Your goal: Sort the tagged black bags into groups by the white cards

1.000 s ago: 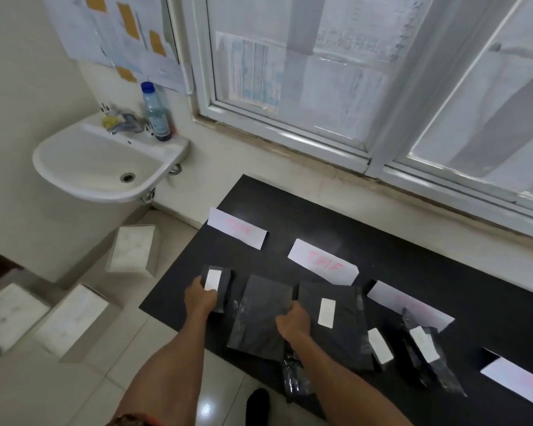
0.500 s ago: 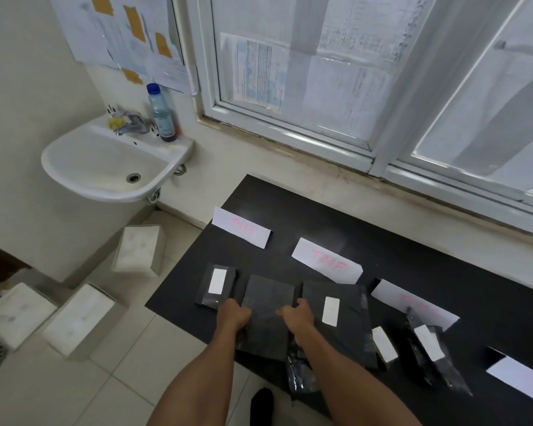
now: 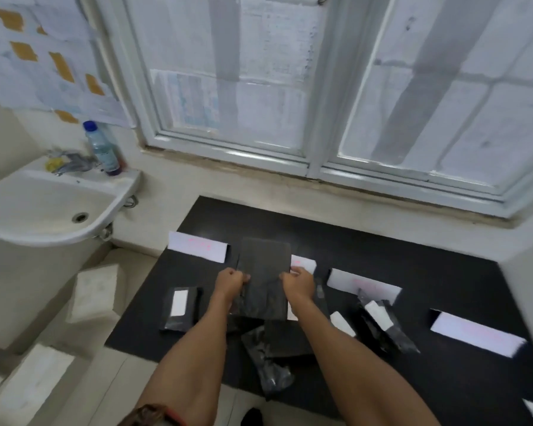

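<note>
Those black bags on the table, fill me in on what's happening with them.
A person is sorting them by the white cards laid in a row along the black table. The left hand and right hand together hold one large black bag up off the table by its side edges. A small tagged bag lies to the left; more bags lie to the right.

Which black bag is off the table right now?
The large flat bag gripped between left hand and right hand; the others lie on the table.
</note>
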`<state>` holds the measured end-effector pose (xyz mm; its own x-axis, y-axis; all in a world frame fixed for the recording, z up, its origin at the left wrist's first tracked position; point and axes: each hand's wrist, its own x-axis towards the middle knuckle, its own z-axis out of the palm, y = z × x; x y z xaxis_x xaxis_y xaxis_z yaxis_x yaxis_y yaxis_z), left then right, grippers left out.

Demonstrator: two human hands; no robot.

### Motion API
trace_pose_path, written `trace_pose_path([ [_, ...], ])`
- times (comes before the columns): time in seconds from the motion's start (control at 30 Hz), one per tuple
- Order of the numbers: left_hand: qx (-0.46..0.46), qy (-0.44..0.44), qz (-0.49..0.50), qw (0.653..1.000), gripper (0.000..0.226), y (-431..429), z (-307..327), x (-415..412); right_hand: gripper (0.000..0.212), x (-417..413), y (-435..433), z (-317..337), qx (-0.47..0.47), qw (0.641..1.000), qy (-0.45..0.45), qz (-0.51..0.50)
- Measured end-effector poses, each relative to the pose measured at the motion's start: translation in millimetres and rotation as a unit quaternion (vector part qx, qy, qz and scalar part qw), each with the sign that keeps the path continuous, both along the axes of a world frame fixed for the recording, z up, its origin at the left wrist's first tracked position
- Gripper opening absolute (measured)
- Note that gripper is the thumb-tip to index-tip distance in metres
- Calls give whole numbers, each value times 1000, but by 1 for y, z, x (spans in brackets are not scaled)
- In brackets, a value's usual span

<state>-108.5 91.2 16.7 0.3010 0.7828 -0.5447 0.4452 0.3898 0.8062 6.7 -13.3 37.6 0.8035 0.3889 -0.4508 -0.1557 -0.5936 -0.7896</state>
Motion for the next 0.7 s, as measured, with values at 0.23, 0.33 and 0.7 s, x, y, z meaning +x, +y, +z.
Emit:
trace_pose_path([
  [0.23, -32, -64, -104, 992, 29, -68, 36, 128, 26, 87, -91, 45, 34, 985, -74, -150],
  [0.33, -6, -75, -186, 980, 16, -118, 45, 176, 19, 119, -146, 52, 25, 973, -92, -210],
  [0.7, -44, -56, -380, 922, 15, -310, 27, 294, 21, 184, -349, 30, -38, 922, -99, -373],
])
